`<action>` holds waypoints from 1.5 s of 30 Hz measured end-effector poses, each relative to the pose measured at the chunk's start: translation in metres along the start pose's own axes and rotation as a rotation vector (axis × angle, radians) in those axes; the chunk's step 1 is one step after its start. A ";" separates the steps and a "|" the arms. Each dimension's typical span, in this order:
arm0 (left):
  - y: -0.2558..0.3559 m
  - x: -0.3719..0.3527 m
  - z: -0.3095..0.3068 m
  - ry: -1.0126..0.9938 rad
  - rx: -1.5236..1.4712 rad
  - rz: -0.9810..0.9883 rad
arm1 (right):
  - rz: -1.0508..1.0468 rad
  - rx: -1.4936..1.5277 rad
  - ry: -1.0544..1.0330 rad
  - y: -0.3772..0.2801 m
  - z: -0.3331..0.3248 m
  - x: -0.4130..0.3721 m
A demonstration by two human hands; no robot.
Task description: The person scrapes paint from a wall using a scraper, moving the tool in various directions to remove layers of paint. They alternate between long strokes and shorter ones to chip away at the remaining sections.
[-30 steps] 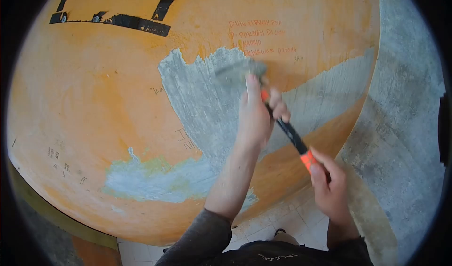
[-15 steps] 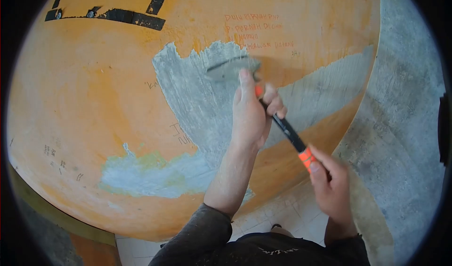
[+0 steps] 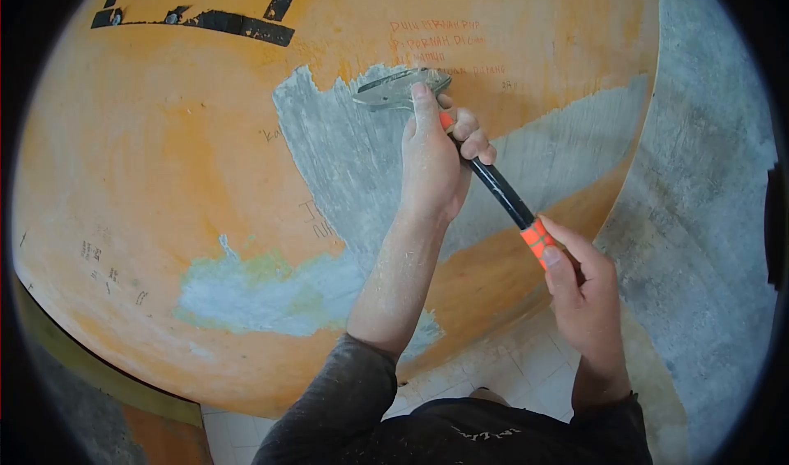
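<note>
With both hands I hold a long-handled scraper (image 3: 503, 192), its black shaft running diagonally and its wide grey head (image 3: 386, 92) lying against the wall. My left hand (image 3: 436, 152) is wrapped round the shaft just below the head, thumb pressed on the head. Lower down, my right hand (image 3: 582, 288) grips the orange end of the handle. The wall (image 3: 197, 161) is painted orange and looks curved. A bare grey patch (image 3: 337, 161) spreads under and left of the scraper head, its upper edge ragged where paint begins.
Red handwriting (image 3: 436, 41) stands just above the scraper head. Black tape strips (image 3: 238, 25) with bolts cross the upper left. To the right is a grey wall surface (image 3: 707, 218). White floor tiles (image 3: 534, 362) show below.
The scraper head and my left hand have moved up the wall, to the upper edge of the grey patch. My right hand has risen with the handle.
</note>
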State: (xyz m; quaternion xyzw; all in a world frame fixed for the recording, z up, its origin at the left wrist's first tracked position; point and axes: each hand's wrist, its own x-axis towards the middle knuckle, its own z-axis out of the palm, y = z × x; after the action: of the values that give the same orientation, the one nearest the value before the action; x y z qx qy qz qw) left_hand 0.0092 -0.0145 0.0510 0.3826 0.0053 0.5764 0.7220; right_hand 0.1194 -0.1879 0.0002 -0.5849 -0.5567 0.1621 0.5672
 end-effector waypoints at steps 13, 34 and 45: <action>-0.028 -0.030 -0.049 0.034 0.106 -0.052 | -0.072 0.025 -0.014 0.056 0.022 -0.028; -0.125 -0.073 -0.090 0.095 0.166 -0.239 | 0.690 1.360 -0.837 0.235 0.028 -0.048; -0.130 -0.041 -0.072 0.176 0.526 -0.138 | 0.564 1.372 -1.144 0.261 0.048 0.004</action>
State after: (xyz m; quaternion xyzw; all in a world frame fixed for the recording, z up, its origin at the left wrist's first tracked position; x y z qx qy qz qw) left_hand 0.0709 -0.0148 -0.0901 0.5041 0.2432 0.5358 0.6322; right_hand 0.2037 -0.0925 -0.2328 -0.0669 -0.3712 0.8499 0.3679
